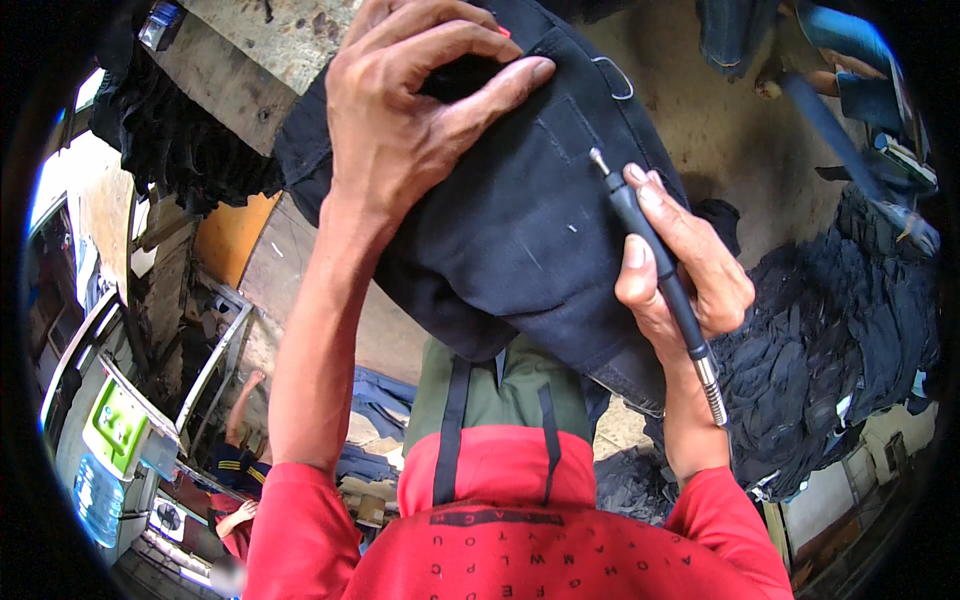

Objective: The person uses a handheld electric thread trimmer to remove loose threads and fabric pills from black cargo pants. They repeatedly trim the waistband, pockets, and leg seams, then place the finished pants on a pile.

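Note:
A black denim-like garment is spread over my lap, with a stitched rectangular outline and small pale marks on it. My left hand grips its upper part, the thumb lying on the cloth and the curled fingers near a small bit of red. Held like a pen in my right hand is a black rotary tool handpiece with a springy metal sleeve at its rear. Its small pale tip is close to the cloth beside the stitched outline; whether they touch I cannot tell. A metal wire loop lies near the garment's upper right edge.
Dark garments are heaped at the right, and more dark cloth hangs at the upper left. Far left stand a green tray and a blue water bottle. Another person's arm shows at the lower left.

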Demonstrator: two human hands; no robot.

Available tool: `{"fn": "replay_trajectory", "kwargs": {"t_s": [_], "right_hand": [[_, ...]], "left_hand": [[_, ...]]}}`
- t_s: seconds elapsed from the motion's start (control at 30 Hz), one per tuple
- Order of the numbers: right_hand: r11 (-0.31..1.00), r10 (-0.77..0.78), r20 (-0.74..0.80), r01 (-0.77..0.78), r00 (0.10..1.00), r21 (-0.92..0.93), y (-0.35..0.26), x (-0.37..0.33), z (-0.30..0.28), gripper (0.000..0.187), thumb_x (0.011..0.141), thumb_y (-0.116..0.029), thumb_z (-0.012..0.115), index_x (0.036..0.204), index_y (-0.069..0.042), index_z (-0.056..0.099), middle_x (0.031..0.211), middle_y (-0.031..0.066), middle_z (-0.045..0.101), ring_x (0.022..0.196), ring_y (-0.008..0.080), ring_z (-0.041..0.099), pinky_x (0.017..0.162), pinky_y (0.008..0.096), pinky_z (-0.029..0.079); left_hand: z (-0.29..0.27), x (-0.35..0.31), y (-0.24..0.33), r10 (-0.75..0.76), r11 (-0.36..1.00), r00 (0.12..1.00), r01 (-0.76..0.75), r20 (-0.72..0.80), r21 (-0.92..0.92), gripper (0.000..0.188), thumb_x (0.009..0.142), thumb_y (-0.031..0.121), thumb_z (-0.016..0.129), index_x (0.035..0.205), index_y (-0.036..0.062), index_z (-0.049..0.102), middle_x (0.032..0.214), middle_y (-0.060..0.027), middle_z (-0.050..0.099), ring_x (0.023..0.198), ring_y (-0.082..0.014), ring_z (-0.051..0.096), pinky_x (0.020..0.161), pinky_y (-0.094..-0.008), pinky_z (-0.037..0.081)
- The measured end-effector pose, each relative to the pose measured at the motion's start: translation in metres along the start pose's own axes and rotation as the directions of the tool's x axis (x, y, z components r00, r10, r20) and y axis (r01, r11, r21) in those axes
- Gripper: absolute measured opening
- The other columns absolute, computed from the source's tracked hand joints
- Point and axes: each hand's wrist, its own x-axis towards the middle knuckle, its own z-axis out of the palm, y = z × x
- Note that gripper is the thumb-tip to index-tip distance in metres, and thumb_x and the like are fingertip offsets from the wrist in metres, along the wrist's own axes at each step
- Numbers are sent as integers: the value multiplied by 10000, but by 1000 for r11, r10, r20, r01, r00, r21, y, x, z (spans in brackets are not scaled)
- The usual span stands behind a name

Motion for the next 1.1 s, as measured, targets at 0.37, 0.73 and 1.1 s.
{"fn": "replay_trajectory", "kwargs": {"t_s": [0.37, 0.73, 1.1], "right_hand": [[987, -160, 35, 159, 986, 32, -2, 18, 21, 330, 843, 9, 757, 1164, 76, 795, 1138, 284, 814, 1125, 404, 809, 1054, 475, 627], [989, -149, 33, 148, 988, 21, -1, 8, 17, 343, 808, 35, 721, 1137, 100, 795, 1096, 279, 821, 1095, 398, 818, 1048, 480, 635], [991, -121, 32, 119, 992, 60, 3, -9, 8, 343, 819, 27, 710, 1145, 99, 785, 1101, 293, 816, 1104, 402, 815, 1048, 497, 632]], "left_hand": [[6, -3, 0, -80, 986, 996, 73, -42, -149, 187, 827, 179, 955, 907, 74, 824, 935, -60, 778, 919, -225, 733, 840, -356, 560], [10, -8, -5, -88, 981, 994, 76, -63, -177, 182, 824, 194, 963, 880, 64, 847, 935, -64, 783, 909, -221, 738, 825, -348, 568], [10, -8, -6, -93, 982, 994, 83, -50, -169, 185, 815, 185, 969, 891, 60, 854, 940, -61, 787, 918, -215, 731, 843, -348, 558]]}}
